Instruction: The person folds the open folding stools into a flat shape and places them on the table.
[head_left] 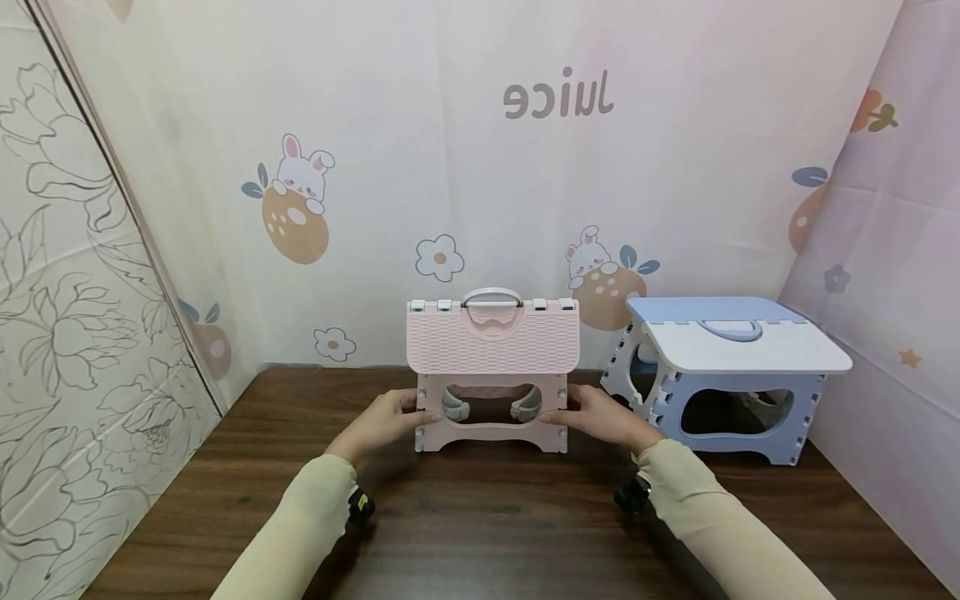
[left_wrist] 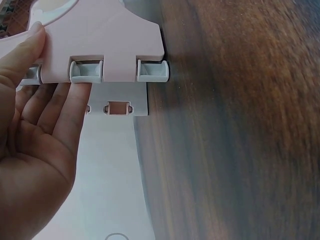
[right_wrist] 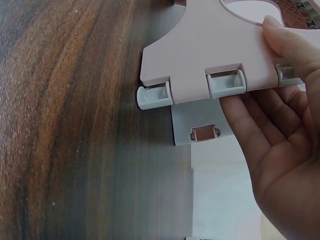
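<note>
A pink folding stool (head_left: 492, 346) stands on the table in front of me, with its grey-white handle (head_left: 491, 293) raised at the top. Its seat panel slopes down toward me over the front leg panel. My left hand (head_left: 386, 422) grips the left edge of the leg panel, thumb on the front face and fingers behind the hinged edge. On the opposite edge, my right hand (head_left: 596, 412) holds the panel the same way. Both wrist views show the pink leg panel (left_wrist: 115, 40) with grey hinge pieces (right_wrist: 227, 84) between thumb and fingers.
A blue and white folding stool (head_left: 742, 350) stands unfolded to the right, near the right curtain. Under everything is a dark wooden table (head_left: 480, 517). A printed curtain (head_left: 480, 183) hangs right behind its far edge, and another with flower outlines is at left.
</note>
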